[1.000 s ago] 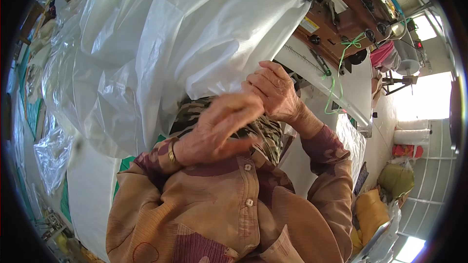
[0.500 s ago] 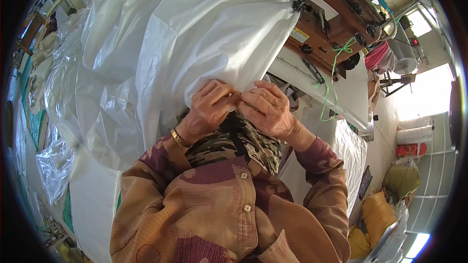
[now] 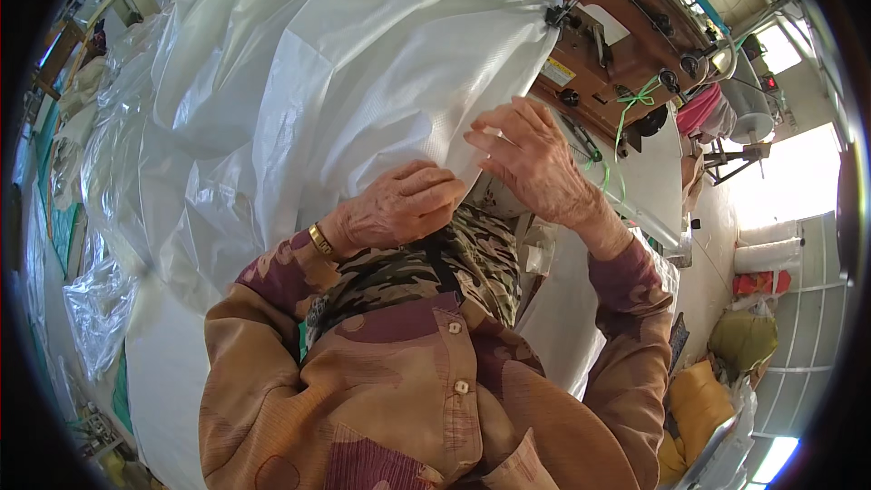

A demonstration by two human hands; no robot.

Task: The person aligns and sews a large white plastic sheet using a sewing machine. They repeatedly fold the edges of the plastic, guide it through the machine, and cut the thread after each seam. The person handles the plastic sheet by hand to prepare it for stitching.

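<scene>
A big white translucent plastic sheet [image 3: 354, 82] spreads in folds across the left and middle. My left hand [image 3: 399, 207], with a gold watch [image 3: 319, 240] at its wrist, is closed at the near edge of the sheet, its fingers curled over and the fingertips partly hidden. My right hand [image 3: 535, 159] is raised beside the sheet's right edge, fingers bent but apart, with nothing visible in them. Beyond it, a brown sewing machine [image 3: 626, 45] has the far right corner of the sheet at its needle end.
Green string [image 3: 638, 95] hangs from the machine. Dark snips [image 3: 581, 138] lie on the machine table [image 3: 658, 172]. Crumpled clear plastic [image 3: 100, 308] is at the left; yellow sacks [image 3: 700, 399] and white rolls [image 3: 767, 256] are at the right.
My hands, together at the sheet's edge before, have come apart. The right one has lifted away toward the machine and its fingers have loosened; the left has shifted slightly nearer to me.
</scene>
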